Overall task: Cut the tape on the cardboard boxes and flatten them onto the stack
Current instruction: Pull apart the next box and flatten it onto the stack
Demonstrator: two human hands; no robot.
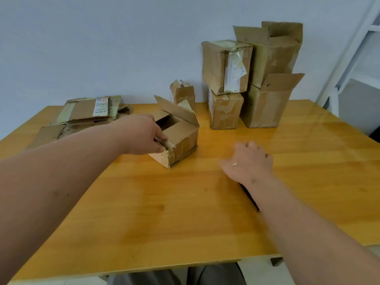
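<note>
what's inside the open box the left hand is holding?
Open box: only a dark cavity shows between its flaps, no visible contents. Left hand and the flaps cover the rest.

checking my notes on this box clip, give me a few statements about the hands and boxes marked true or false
1. The left hand grips the near edge of the open box. True.
2. The right hand holds a box. False: it is over the table with nothing visibly gripped.
3. Flattened cardboard lies at the table's far left. True.
4. All boxes by the wall are flattened. False: the standing boxes are upright, some piled two high.
5. A dark thin object lies beside the right forearm. True.
</note>
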